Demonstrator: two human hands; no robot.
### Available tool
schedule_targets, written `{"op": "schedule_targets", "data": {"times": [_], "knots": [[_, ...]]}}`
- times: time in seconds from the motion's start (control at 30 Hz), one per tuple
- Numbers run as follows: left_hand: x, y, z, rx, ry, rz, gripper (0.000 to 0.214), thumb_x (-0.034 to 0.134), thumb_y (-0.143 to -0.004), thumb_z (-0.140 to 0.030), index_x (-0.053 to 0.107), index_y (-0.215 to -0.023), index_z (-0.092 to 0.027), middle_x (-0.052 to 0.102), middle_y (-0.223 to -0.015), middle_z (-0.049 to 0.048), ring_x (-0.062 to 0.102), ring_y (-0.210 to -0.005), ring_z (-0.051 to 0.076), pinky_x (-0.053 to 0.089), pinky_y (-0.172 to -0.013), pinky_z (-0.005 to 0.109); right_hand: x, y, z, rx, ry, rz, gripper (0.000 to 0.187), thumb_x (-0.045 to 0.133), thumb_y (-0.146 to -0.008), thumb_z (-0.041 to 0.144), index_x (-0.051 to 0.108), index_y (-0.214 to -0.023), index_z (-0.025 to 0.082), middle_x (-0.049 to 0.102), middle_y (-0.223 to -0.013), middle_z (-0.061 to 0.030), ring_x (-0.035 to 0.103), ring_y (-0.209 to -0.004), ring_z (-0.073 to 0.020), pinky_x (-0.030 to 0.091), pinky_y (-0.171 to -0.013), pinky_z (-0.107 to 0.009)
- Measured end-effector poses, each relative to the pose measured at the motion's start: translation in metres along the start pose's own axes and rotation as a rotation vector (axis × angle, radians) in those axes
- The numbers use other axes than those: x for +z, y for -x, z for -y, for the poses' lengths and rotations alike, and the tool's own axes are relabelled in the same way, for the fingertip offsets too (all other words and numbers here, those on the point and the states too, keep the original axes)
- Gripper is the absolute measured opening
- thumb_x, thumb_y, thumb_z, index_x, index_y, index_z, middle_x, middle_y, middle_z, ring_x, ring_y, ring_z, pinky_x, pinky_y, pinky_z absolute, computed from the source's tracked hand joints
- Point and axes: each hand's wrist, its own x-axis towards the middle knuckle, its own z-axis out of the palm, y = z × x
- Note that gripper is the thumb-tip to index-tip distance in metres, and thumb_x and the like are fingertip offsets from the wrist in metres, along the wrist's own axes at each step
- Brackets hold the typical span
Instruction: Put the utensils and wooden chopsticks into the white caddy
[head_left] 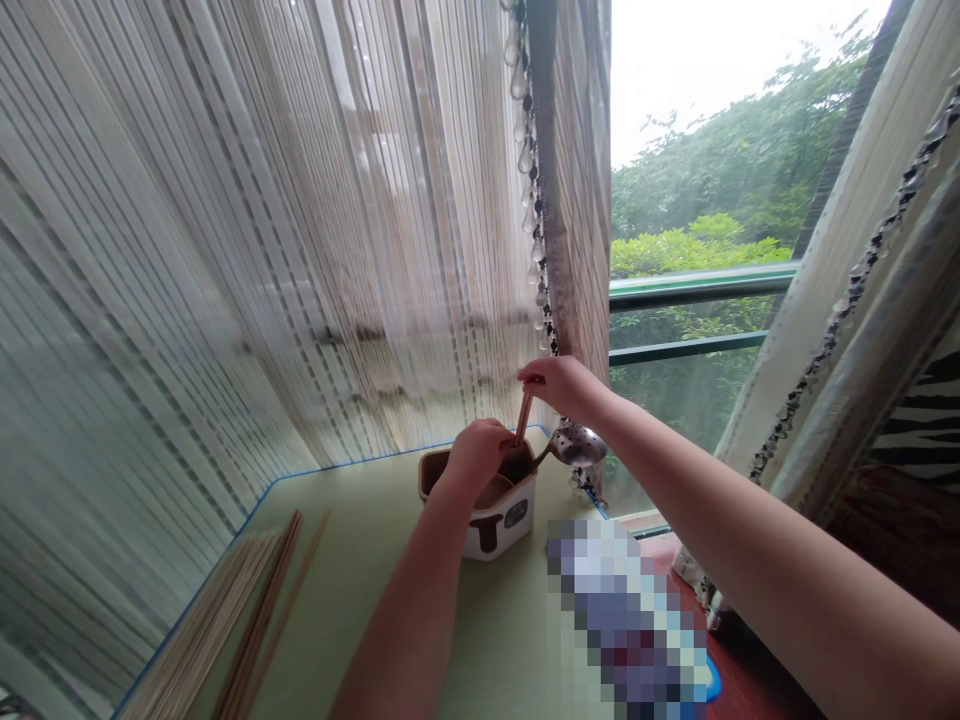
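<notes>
A brown-lined white utensil holder point(495, 535) stands on the green tabletop near the window. My right hand point(561, 385) is closed on the upper ends of a few chopsticks point(524, 415), which point down into the holder. Over the holder's opening, my left hand point(480, 455) has its fingers curled together beside the lower part of the chopsticks; what it grips, if anything, is hidden. A metal slotted ladle point(577, 445) leans out of the holder's right side with its perforated bowl outward.
Many pale chopsticks point(217, 600) lie at the left of the green table point(352, 560), alongside several darker brown ones point(262, 620). A pixelated item point(622, 620) lies at the right edge. Behind hang striped curtains point(337, 250); an uncovered window point(697, 250) is to the right.
</notes>
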Motion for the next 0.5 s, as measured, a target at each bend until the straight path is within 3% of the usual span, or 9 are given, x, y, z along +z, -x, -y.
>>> {"op": "schedule_targets", "data": {"times": [0.17, 0.27, 0.4, 0.5], "knots": [[-0.003, 0.001, -0.001, -0.023, 0.049, 0.027, 0.021, 0.051, -0.080, -0.027, 0.072, -0.080, -0.022, 0.066, -0.078, 0.0038, 0.059, -0.075, 0.016, 0.044, -0.071, 0.025, -0.006, 0.003, 0.002, -0.035, 0.097, 0.001, 0.020, 0.058, -0.076, 0.021, 0.069, -0.092, 0.019, 0.069, -0.083, -0.0036, 0.062, -0.078, -0.0160, 0.043, -0.071, -0.023], [-0.011, 0.004, -0.001, -0.041, 0.134, 0.048, 0.025, 0.053, -0.079, -0.036, 0.071, -0.087, -0.022, 0.068, -0.081, 0.0045, 0.060, -0.076, 0.017, 0.045, -0.071, 0.026, -0.016, 0.010, 0.011, -0.083, 0.151, -0.073, 0.021, 0.055, -0.079, 0.024, 0.067, -0.096, 0.020, 0.068, -0.092, -0.0056, 0.061, -0.084, -0.0173, 0.042, -0.076, -0.025], [-0.041, 0.016, -0.001, -0.060, 0.188, -0.074, 0.028, 0.055, -0.077, -0.037, 0.069, -0.094, -0.020, 0.068, -0.096, 0.0056, 0.060, -0.089, 0.019, 0.045, -0.080, 0.029, -0.034, 0.023, 0.034, -0.146, 0.148, -0.152, 0.021, 0.050, -0.083, 0.021, 0.068, -0.093, 0.021, 0.067, -0.092, -0.0051, 0.059, -0.086, -0.0166, 0.041, -0.080, -0.027], [-0.071, 0.036, 0.002, -0.069, 0.234, -0.186, 0.026, 0.053, -0.080, -0.036, 0.069, -0.092, -0.020, 0.068, -0.095, 0.0052, 0.061, -0.088, 0.018, 0.047, -0.078, 0.028, -0.038, 0.030, 0.055, -0.208, 0.082, -0.154, 0.019, 0.051, -0.082, 0.019, 0.068, -0.090, 0.021, 0.067, -0.092, -0.0045, 0.059, -0.087, -0.0158, 0.041, -0.083, -0.027]]}}
